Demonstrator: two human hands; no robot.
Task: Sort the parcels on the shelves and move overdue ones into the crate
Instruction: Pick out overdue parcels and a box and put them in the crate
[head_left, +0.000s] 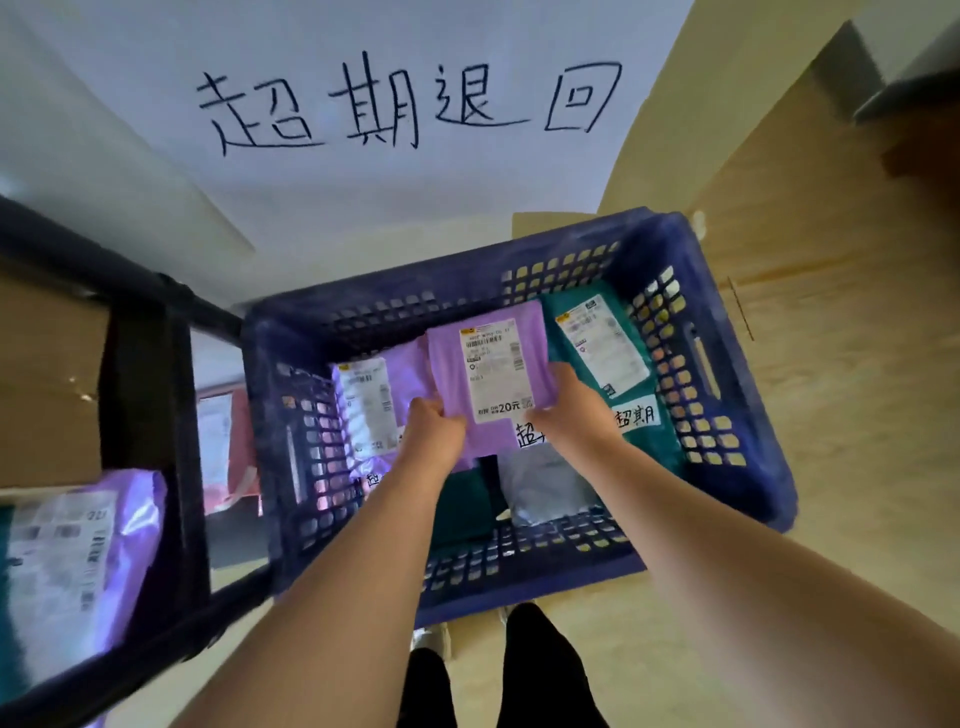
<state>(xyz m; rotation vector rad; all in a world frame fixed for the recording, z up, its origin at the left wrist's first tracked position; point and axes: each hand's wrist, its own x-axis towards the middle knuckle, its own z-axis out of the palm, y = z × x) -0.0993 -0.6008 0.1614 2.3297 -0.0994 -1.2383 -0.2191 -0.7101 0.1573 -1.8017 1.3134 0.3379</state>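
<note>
A purple parcel with a white shipping label hangs over the middle of the blue slotted crate. My left hand grips its lower left edge and my right hand grips its lower right edge. Inside the crate lie another purple parcel at the left, a teal parcel with a handwritten tag at the right, and a grey bag near the front.
A white sheet with handwritten characters hangs on the wall behind the crate. A black shelf frame stands at the left, holding a purple parcel on a lower shelf. Wood floor spreads to the right. My legs are below.
</note>
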